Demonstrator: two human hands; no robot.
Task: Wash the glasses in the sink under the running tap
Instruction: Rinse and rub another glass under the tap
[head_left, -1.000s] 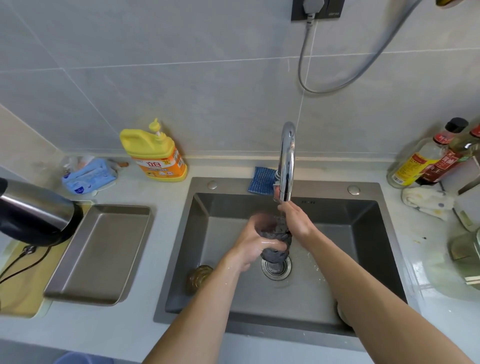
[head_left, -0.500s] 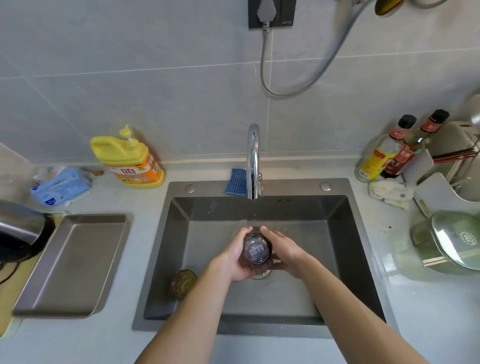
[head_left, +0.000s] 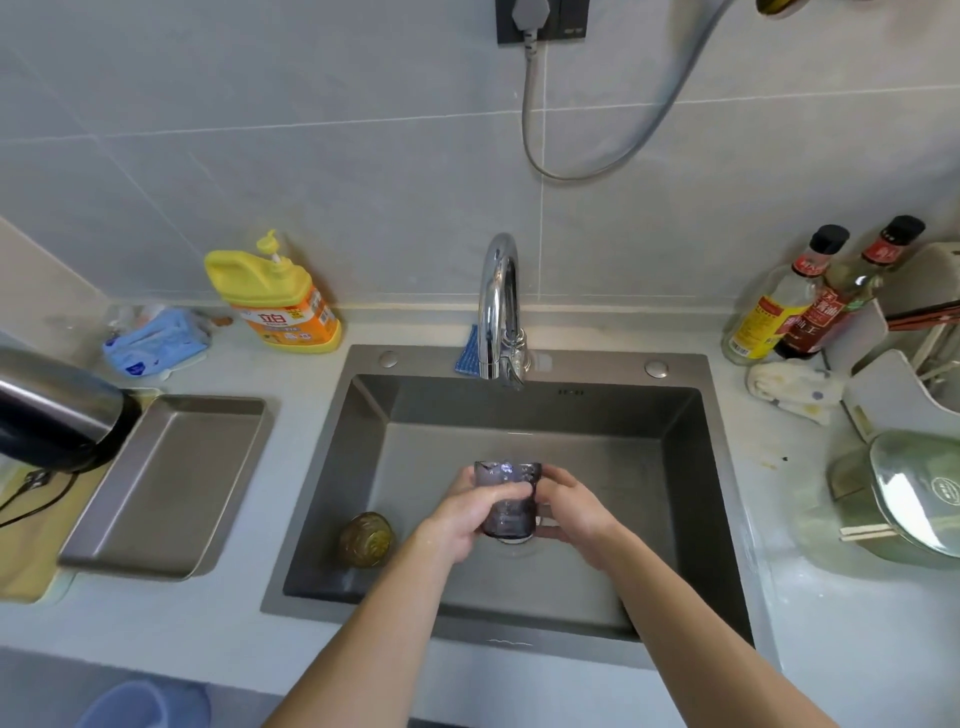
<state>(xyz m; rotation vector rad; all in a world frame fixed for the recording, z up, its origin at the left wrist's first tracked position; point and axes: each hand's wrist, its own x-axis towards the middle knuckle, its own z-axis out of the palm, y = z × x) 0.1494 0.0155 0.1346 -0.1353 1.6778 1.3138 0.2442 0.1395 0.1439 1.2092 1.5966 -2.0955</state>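
Purple glass (head_left: 509, 501): upright in sink (head_left: 597, 364), below tap (head_left: 497, 306).
L hand (head_left: 465, 514): fingers (head_left: 500, 491) wrapped rnd glass.
R hand (head_left: 576, 512): fingers curled on opp. side.

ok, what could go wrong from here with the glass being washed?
1. Both the left hand and right hand grip the purple glass above the sink; if the grip slips, it may drop and crack.
2. The amber glass sits on the sink floor just left of it; a fall could strike it too.
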